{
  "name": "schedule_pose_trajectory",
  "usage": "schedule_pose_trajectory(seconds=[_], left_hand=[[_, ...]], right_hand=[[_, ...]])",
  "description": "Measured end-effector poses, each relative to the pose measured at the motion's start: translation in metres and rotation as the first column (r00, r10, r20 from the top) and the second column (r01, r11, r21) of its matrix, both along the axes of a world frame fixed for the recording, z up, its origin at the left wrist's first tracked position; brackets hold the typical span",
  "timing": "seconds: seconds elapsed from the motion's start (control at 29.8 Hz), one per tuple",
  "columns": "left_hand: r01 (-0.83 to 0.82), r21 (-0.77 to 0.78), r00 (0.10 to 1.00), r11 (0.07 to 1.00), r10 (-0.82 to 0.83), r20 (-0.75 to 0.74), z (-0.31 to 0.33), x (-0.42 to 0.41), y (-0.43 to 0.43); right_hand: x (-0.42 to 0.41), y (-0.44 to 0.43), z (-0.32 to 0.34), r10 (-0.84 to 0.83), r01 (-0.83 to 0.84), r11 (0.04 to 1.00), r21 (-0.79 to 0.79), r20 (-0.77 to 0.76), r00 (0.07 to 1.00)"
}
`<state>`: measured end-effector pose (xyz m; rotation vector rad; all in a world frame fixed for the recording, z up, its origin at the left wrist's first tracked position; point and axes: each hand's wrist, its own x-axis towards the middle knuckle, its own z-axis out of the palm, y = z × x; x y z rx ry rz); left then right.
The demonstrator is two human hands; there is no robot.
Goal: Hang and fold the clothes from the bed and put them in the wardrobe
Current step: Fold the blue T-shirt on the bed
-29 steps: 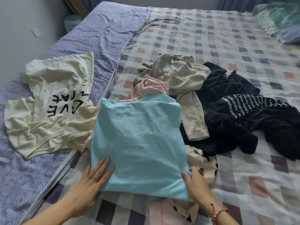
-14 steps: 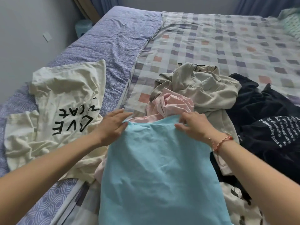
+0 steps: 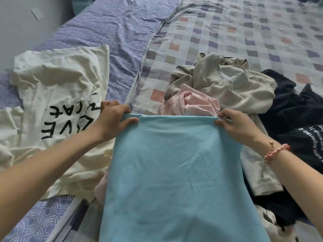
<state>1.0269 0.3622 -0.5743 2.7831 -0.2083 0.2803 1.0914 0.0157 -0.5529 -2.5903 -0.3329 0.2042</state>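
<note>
Broadly, the bed [image 3: 244,32] wears a soft checked sheet beside a swirl-patterned one. A smooth light-blue garment [image 3: 174,172] lies flat on it, nearest the camera. To the left, a crumpled cream T-shirt [image 3: 57,81] shows upside-down black letters, "VE" and "CAT" legible. To the right, a black garment [image 3: 297,119] carries white print too blurred to read. The left hand [image 3: 113,119] and right hand [image 3: 236,123] each pinch a far corner of the light-blue garment, grip narrow

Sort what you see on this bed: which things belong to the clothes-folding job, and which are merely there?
Job: blue garment, gripped by left hand and right hand; cream T-shirt; beige sweatshirt; pink garment; black garment.
Merely there: purple sheet; checked bedcover; bracelet.
</note>
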Motion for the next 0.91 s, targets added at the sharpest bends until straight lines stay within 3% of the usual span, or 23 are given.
schedule_pose_trajectory(seconds=[0.1, 0.2, 0.24, 0.3, 0.37, 0.5, 0.64, 0.74, 0.87, 0.91], left_hand=[[-0.196, -0.038, 0.978, 0.98, 0.192, -0.08, -0.032, -0.008, -0.022], [-0.416, -0.27, 0.908, 0.869, 0.412, -0.072, -0.043, -0.031, -0.043], [-0.487, -0.378, 0.862, 0.787, 0.502, -0.065, -0.039, -0.044, -0.048], [-0.574, -0.528, 0.786, 0.626, 0.602, -0.142, -0.032, -0.072, -0.056], [-0.607, -0.573, 0.76, 0.551, 0.614, -0.214, -0.024, -0.1, -0.06], [-0.674, -0.549, 0.726, 0.494, 0.581, -0.369, -0.016, -0.146, -0.055], [-0.797, -0.372, 0.602, 0.475, 0.589, -0.539, -0.017, -0.183, -0.067], [-0.85, -0.39, 0.526, 0.353, 0.598, -0.604, -0.015, -0.2, -0.078], [-0.87, -0.474, 0.492, 0.134, 0.257, -0.832, -0.006, -0.222, -0.099], [-0.873, -0.469, 0.487, 0.131, 0.219, -0.845, -0.005, -0.227, -0.102]], right_hand=[[-0.01, 0.013, -0.041, -0.112, 0.124, 0.984, -0.131, 0.093, 0.989], [-0.04, 0.013, -0.055, -0.434, 0.431, 0.901, 0.051, 0.113, 0.894], [-0.054, 0.009, -0.056, -0.551, 0.531, 0.826, 0.187, 0.077, 0.831], [-0.085, -0.003, -0.052, -0.68, 0.67, 0.632, 0.388, -0.135, 0.72], [-0.111, -0.016, -0.047, -0.694, 0.731, 0.58, 0.358, -0.252, 0.674], [-0.135, -0.04, -0.04, -0.617, 0.725, 0.608, 0.325, -0.382, 0.688], [-0.155, -0.049, -0.026, -0.469, 0.652, 0.736, 0.18, -0.56, 0.683], [-0.168, -0.054, -0.018, -0.418, 0.582, 0.805, 0.111, -0.59, 0.69], [-0.191, -0.065, -0.009, -0.386, 0.555, 0.828, 0.078, -0.64, 0.664], [-0.198, -0.068, -0.007, -0.372, 0.546, 0.836, 0.06, -0.67, 0.642]])
